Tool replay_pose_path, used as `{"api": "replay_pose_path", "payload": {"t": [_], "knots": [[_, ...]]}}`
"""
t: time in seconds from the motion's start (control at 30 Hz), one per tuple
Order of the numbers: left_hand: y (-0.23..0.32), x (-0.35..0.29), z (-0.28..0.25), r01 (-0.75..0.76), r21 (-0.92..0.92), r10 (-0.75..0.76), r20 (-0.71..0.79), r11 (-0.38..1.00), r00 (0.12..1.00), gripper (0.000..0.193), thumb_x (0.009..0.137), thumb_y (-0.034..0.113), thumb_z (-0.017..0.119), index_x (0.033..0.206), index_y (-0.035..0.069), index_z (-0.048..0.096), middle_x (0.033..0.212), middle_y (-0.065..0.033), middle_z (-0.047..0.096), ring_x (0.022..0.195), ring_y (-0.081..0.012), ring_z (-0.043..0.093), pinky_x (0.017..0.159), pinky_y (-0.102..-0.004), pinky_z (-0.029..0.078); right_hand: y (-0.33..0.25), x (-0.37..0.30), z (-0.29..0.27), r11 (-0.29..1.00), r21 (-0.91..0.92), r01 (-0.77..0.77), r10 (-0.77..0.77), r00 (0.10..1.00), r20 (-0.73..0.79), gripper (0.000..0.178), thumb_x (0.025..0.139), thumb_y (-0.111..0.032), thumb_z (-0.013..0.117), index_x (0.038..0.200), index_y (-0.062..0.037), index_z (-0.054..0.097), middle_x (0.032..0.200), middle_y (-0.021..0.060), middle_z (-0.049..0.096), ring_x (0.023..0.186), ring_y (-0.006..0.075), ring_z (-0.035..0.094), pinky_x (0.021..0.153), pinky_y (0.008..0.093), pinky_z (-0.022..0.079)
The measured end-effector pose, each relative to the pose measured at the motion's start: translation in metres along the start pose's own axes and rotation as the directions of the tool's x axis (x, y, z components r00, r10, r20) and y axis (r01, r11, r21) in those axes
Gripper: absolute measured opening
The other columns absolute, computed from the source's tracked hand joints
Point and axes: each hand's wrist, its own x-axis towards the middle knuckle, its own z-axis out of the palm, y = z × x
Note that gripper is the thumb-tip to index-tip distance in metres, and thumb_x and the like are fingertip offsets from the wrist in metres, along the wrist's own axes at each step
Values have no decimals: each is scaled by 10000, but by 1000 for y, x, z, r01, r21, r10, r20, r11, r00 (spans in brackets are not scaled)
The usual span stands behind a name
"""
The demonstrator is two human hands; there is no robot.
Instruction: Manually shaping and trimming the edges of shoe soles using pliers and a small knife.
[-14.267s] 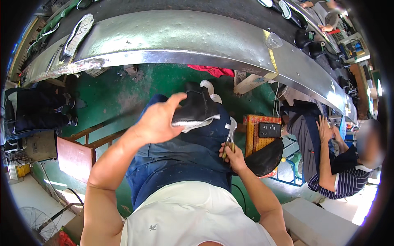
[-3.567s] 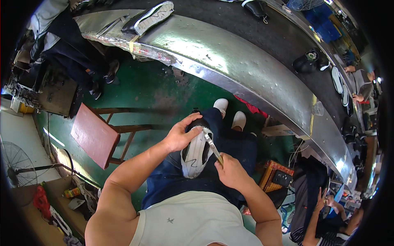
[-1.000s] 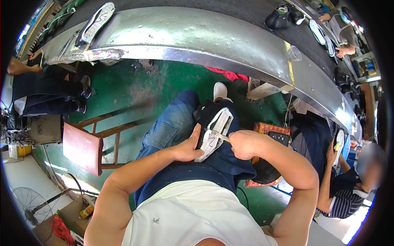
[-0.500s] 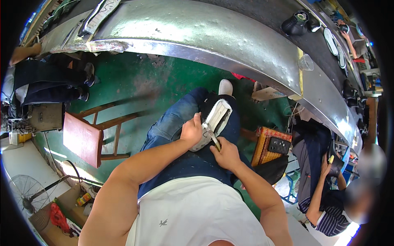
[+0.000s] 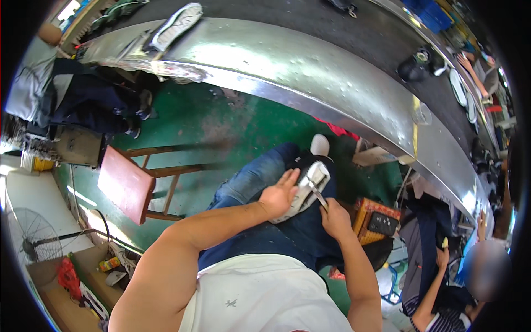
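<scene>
A shoe [image 5: 297, 205] lies across my lap with its pale sole turned up; the dark upper shows along its edge. Against its left side rests my left hand [image 5: 280, 196], fingers stretched out and apart. My right hand [image 5: 336, 217] is closed around the lower end of a slim, pale tool [image 5: 318, 193], whose exact kind I cannot make out. The tool's far end touches or hovers just over the sole; which of these I cannot tell.
A metal-edged workbench [image 5: 265, 72] curves across the front, carrying another sole-up shoe [image 5: 177, 27]. A wooden stool [image 5: 126, 180] stands left, a woven seat [image 5: 369, 218] right. Co-workers sit at both sides. A fan [image 5: 33, 235] is at lower left.
The view has shifted, so the scene sits farther right and lower. My left hand has loosened from the shoe, its fingers now stretched out. My right hand still holds the tool, nearer the shoe's far end.
</scene>
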Motion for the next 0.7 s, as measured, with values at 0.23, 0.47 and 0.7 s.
{"api": "replay_pose_path", "payload": {"t": [0.23, 0.47, 0.7], "knots": [[13, 1, -20, 51, 119, -82, 267, 992, 960, 605, 1061, 322, 439, 1621, 236, 228, 1590, -321, 288, 900, -498, 693, 792, -490, 604, 15, 26, -40, 984, 159, -75, 11, 931, 366, 208, 948, -209, 649, 972, -2, 641, 919, 231, 710, 868, 399, 705, 783, 473, 557], [12, 5, -24, 36, 102, -66, 304, 994, 950, 597, 1058, 325, 454, 1616, 265, 252, 1562, -353, 313, 893, -519, 690, 795, -501, 604, 33, 36, -40, 957, 238, -163, 30, 877, 480, 178, 958, -158, 648, 966, 20, 647, 825, 71, 714, 739, 163, 689, 688, 334, 548], [11, 20, -34, 77, 136, -123, 368, 988, 922, 614, 1056, 333, 451, 1619, 313, 208, 1551, -379, 301, 917, -497, 697, 837, -490, 599, 36, 38, -76, 634, 534, -559, -29, 673, 739, 228, 1001, -239, 640, 1031, -13, 643, 857, 64, 706, 767, 129, 677, 580, 270, 538]]}}
